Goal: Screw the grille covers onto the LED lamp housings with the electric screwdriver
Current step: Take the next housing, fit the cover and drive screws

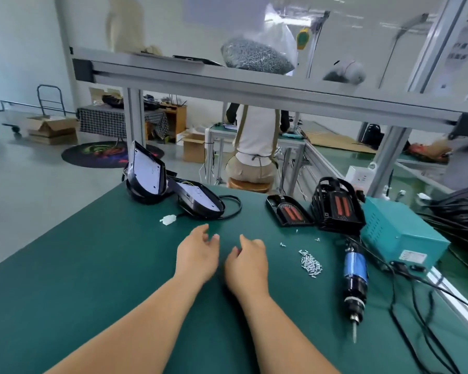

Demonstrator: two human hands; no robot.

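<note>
- Your left hand [197, 255] holds nothing. Its fingers are loose and a little bent, just over the green mat [92, 265].
- Your right hand [247, 263] holds nothing too. Its fingers are loose and curl a bit. It is just beside your left hand, and the two do not touch.
- The screwdriver [355, 282] lies flat on the mat at 3 o'clock from your right hand. No hand touches it. Its tip points to 6 o'clock, toward you.
- A small pile of screws [311, 261] lies between your right hand and the screwdriver. A few more are spread out at 1 o'clock from it.
- Two lamps are at 11 o'clock from your hands. The far lamp [146, 174] stands up on its edge with its white inside showing. The near lamp [200, 201] lies tilted beside it.
- A black cable [233, 203] loops around the near lamp. A white plug [168, 220] lies on the mat at 8 o'clock from that lamp.
- The covers are at 1 o'clock from your hands. One cover [288, 210] lies flat. A stack of covers [337, 206] stands just beside it at 3 o'clock.
- A blue box [400, 230] sits at 3 o'clock from the stack, by the mat's edge.
</note>
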